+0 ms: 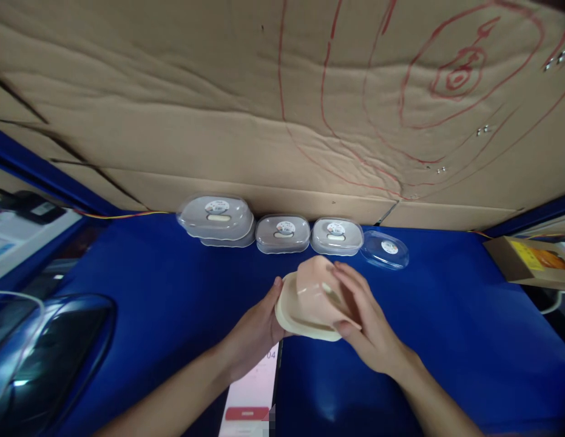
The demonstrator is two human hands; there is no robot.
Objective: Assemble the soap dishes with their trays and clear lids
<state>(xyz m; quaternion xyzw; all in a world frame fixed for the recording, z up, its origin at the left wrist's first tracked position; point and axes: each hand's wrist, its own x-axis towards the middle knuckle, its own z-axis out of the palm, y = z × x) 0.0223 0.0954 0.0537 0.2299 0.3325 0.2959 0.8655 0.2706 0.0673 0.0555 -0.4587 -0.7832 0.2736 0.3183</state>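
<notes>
My left hand [259, 321] is closed on the left end of a cream, shallow oblong container [289, 318], thumb on its rim and fingers underneath. A pale pink, deeper container [316, 288] is tilted over the cream one, partly inside or resting on it; I cannot tell which. My right hand [371, 325] grips the pink container from the right, fingers over its far side and thumb at its near edge. Both are held above the blue table, in front of a row of clear lids.
Clear oblong lids with round stickers, some stacked [216, 218], line the cardboard wall [195, 133]; a single lid [385, 250] lies at the right end. A lit phone [250, 394] lies below my left wrist. A dark device [64, 352] is at left, a cardboard box [528, 261] at right.
</notes>
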